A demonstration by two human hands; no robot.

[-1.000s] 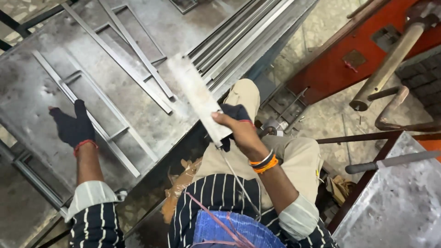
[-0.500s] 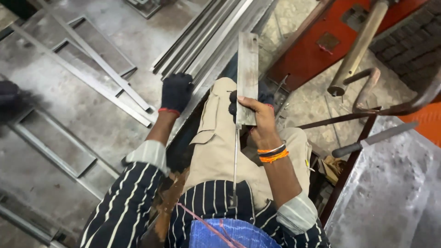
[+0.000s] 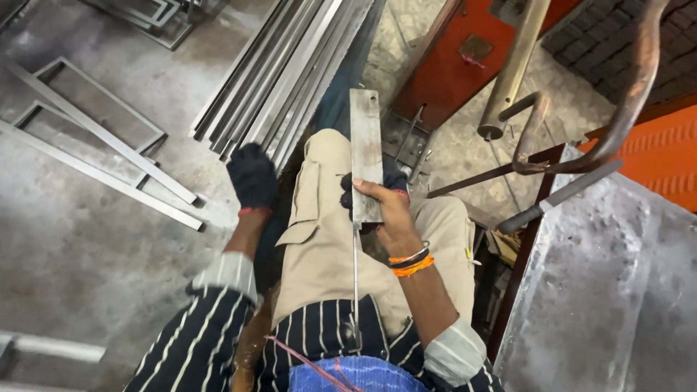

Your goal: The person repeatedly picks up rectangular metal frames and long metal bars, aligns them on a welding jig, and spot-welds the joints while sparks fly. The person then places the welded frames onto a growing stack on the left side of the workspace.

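Floor point(image 3: 87, 239) is littered with frames; bars point(image 3: 290, 65) lie stacked ahead of my knee. My right hand point(image 3: 388, 214) grips the flat plate point(image 3: 365, 145) bare, upright over my lap: a sharp edge could cut it or it slips. My gloved left hand point(image 3: 252, 178) hovers by the bars, grip unclear. Half a second ago it was just beside the plate.

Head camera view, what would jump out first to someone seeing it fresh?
The flat metal bar at centre, held upright over the knees by the bare right hand with orange and black wristbands. Left of it, the left hand in a dark glove rests against a bundle of long steel strips lying on the grey metal floor. At upper right, a bright orange-red machine frame draws the eye too.
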